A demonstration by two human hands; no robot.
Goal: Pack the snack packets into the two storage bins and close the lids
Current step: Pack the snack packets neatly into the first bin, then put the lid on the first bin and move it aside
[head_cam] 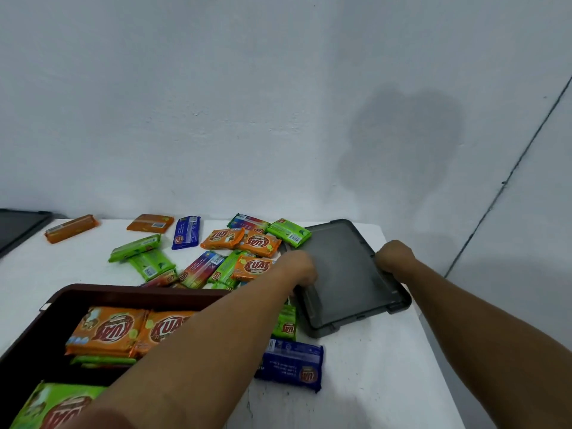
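Left hand (298, 270) and right hand (394, 258) both clamp the grey lid (343, 267) by its side edges, centre-right. Lift carelessly and the green packet (288, 232) on its far corner could slide off. The brown bin (93, 292) waits lower left.

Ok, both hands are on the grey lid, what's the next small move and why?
Probably tip the grey lid up gently: left hand and right hand grip its sides, and a green packet lies over its far corner, so shed it before carrying.
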